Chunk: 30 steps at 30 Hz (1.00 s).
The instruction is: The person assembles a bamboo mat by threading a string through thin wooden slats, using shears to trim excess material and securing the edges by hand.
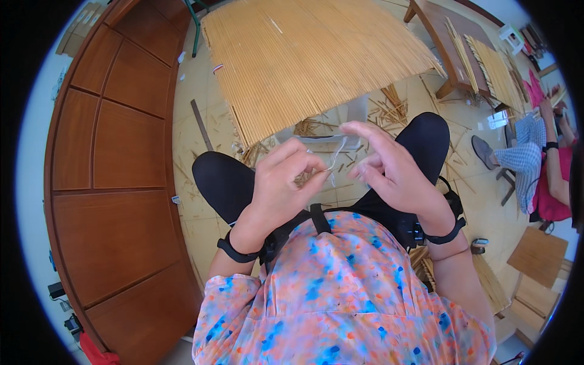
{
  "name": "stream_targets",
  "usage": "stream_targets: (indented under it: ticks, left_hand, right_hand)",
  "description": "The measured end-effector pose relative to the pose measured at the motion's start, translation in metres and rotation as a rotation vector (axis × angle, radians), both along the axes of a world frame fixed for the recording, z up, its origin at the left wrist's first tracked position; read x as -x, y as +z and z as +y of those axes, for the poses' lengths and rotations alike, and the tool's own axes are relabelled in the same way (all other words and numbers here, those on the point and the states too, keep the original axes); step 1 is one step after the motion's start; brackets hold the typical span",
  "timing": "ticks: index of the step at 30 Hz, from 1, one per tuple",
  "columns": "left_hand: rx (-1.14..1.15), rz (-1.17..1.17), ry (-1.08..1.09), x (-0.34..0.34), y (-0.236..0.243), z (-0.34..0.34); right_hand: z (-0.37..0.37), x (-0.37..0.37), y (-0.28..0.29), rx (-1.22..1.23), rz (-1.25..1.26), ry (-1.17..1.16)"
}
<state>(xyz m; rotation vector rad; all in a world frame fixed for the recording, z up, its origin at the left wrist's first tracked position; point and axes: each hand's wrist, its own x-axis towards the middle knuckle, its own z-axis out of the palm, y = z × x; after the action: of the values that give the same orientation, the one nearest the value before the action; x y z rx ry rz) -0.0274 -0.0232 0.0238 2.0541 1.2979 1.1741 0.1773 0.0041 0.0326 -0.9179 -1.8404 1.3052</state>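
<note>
A thin white string hangs in a loose tangle between my hands, above my lap. My left hand pinches it between thumb and forefinger. Just to the right, my right hand has its fingers apart and curved toward the string, with nothing visibly gripped. Beyond both hands lies a large mat of straw-coloured sticks, raised above the floor. A pale plastic bin holding stick pieces stands below the mat's near edge, partly hidden by it.
Loose sticks and offcuts litter the tiled floor. A tall brown wooden cabinet runs along the left. At the right, another person sits beside a low wooden table bearing more sticks. A flat strip lies near my left knee.
</note>
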Motion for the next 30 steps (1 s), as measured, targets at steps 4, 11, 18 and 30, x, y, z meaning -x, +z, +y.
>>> stream_targets:
  ticks: [4,11,18,30]
  left_hand:
    - [-0.016,-0.028,0.006,-0.007,0.002,0.000]
    - [-0.014,-0.004,0.016,0.001,0.003,-0.001]
    - [0.007,0.010,-0.020,0.002,0.006,-0.001]
    - [-0.139,0.064,0.013,-0.004,0.000,0.001]
  right_hand:
    - [-0.004,0.012,0.005,0.248,0.115,0.160]
    - [-0.001,0.014,-0.004,0.333,0.072,0.150]
    - [-0.002,0.016,-0.007,0.352,0.059,0.038]
    - [-0.002,0.017,-0.003,0.461,0.127,-0.022]
